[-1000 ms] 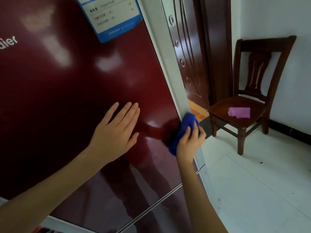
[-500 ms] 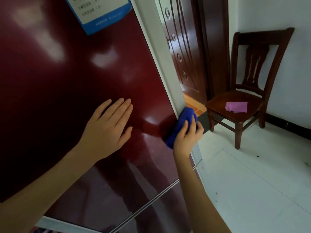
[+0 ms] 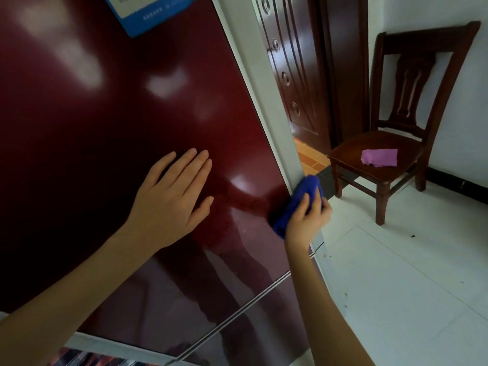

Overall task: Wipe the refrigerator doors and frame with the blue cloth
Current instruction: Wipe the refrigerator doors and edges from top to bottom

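The glossy dark red refrigerator door (image 3: 105, 128) fills the left of the head view, with its pale grey side frame (image 3: 264, 83) running down its right edge. My left hand (image 3: 171, 199) lies flat on the door, fingers straight. My right hand (image 3: 307, 217) grips the bunched blue cloth (image 3: 301, 199) and presses it against the door's right edge where it meets the frame. A thin seam (image 3: 237, 315) below separates the upper door from the lower door.
A blue and white label (image 3: 153, 11) is stuck at the top of the door. A dark wooden chair (image 3: 396, 128) stands at the right by the white wall with a folded pink cloth (image 3: 379, 157) on its seat. A brown room door (image 3: 298, 75) is behind the frame. White tiled floor (image 3: 409, 286) stretches to the right.
The camera view has drifted downward slightly. My right hand with the cloth stays at the door's right edge, shifted a little along it. My left hand remains flat on the door.
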